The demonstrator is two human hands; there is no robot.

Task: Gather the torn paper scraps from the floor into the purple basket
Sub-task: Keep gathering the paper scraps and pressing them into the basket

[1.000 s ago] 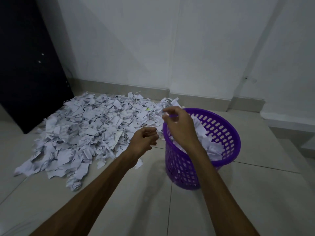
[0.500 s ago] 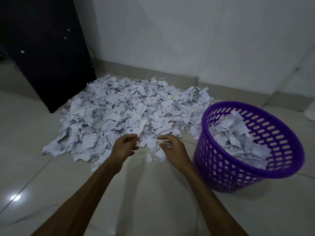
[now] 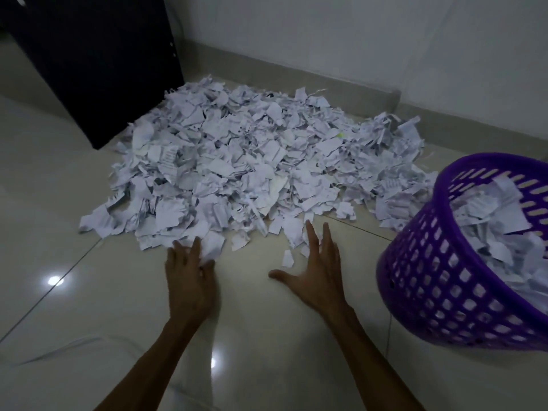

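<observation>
White torn paper scraps (image 3: 252,161) lay in a big crinkly heap on the shiny tiled floor (image 3: 59,203). The left hand (image 3: 189,280) and right hand (image 3: 318,271) reached flat, fingers spread, holding nothing. The holey purple basket (image 3: 439,280) stood right, part full.

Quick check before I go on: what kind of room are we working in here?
Probably an indoor room corner, home or office. Glossy tiled floor, plain white wall with a skirting board, and a dark cabinet on the floor beside the paper scraps.
</observation>
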